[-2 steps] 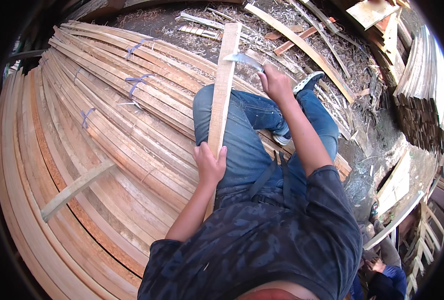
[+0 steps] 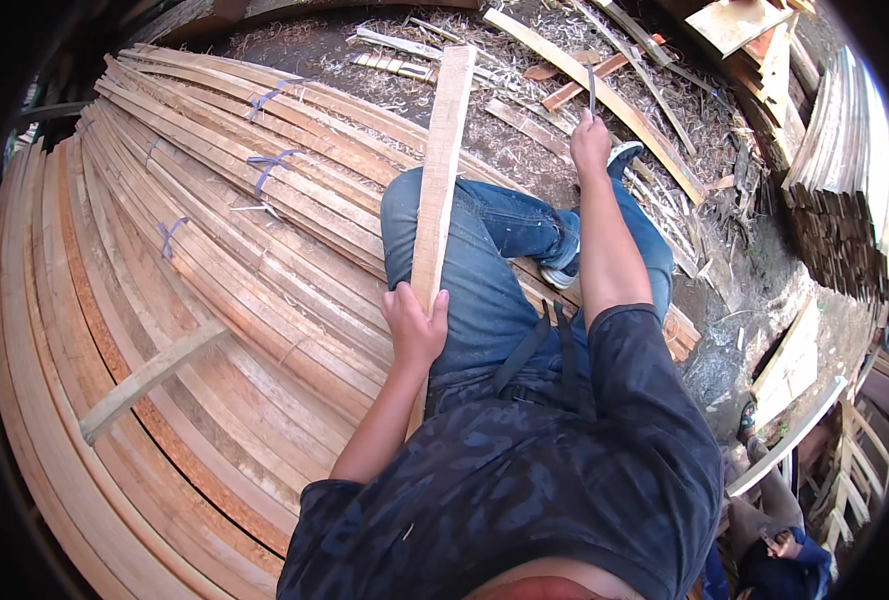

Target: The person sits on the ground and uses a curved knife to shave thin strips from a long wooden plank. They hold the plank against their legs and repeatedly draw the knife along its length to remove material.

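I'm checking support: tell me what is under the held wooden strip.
Under the wooden strip, the blue jeans show on both sides of its middle; the left hand grips it nearer the dark shirt. The surface directly beneath is covered, so contact cannot be told.

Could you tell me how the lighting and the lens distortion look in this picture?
Head view: lighting is uneven, the stack of thin pale wooden slats at upper right looking partly washed out; head view: long tan wooden boards at far left curve along the dark rim, while the narrow pale wooden strip in the left hand looks straighter.
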A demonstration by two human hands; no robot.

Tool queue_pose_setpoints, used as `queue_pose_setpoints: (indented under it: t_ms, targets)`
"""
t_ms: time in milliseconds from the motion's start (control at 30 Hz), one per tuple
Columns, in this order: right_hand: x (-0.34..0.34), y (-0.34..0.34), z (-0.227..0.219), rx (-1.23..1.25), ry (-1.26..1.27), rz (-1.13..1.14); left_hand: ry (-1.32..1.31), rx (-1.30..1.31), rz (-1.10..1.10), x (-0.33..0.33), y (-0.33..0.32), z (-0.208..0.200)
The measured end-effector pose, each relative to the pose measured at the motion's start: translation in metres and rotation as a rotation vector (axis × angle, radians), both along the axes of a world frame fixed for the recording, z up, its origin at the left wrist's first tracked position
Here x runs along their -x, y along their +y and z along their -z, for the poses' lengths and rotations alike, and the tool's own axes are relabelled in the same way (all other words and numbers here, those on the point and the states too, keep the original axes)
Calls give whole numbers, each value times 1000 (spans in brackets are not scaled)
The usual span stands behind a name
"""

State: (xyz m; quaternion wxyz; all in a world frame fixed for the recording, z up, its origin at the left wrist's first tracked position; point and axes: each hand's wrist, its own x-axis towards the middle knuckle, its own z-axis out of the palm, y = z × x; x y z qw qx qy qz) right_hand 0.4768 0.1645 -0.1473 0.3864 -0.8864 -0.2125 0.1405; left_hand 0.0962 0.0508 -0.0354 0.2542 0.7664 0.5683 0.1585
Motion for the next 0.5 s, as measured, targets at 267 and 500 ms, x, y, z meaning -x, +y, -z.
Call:
queue_pose_setpoints:
  t_ms: [267, 500]
  targets:
    - [66, -138, 33, 259, 105, -503, 50, -30, -12, 10, 0, 1]
    - [62, -145, 54, 249, 100, -387, 71, -2, -77, 10, -3, 2]
